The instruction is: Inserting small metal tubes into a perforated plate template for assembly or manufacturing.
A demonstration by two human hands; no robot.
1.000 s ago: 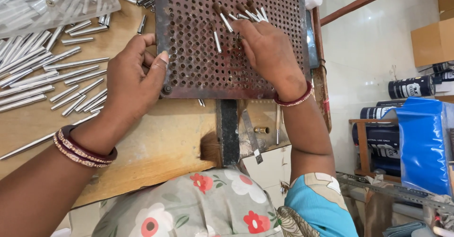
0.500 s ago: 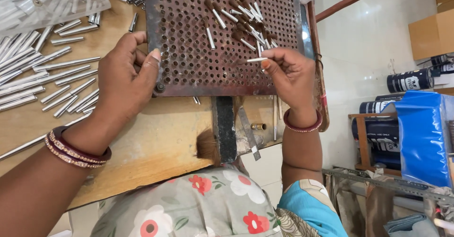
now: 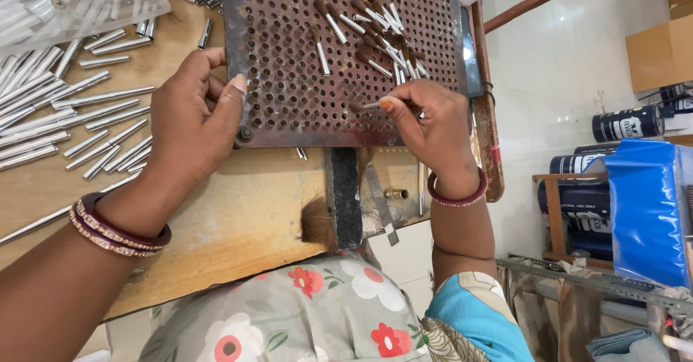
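Observation:
A rusty perforated metal plate (image 3: 289,80) lies on a wooden bench (image 3: 238,217). My left hand (image 3: 191,120) grips its left front corner, thumb on top. My right hand (image 3: 429,124) pinches a small brush head with a silver ferrule (image 3: 364,106), its brown bristle tip touching the plate near the front edge. Several more brush heads (image 3: 375,26) lie loose on the plate beyond my right hand.
Many silver metal tubes (image 3: 65,116) are spread over the bench at the left, some under a clear plastic sheet (image 3: 72,1). A tuft of brown bristles (image 3: 317,225) and a dark bracket (image 3: 345,196) sit at the bench's front edge. Blue plastic (image 3: 646,210) and dark cans (image 3: 628,124) stand at the right.
My right hand drew back from the pile of brush heads toward the plate's front edge, holding one brush head. My left hand stayed on the plate's corner.

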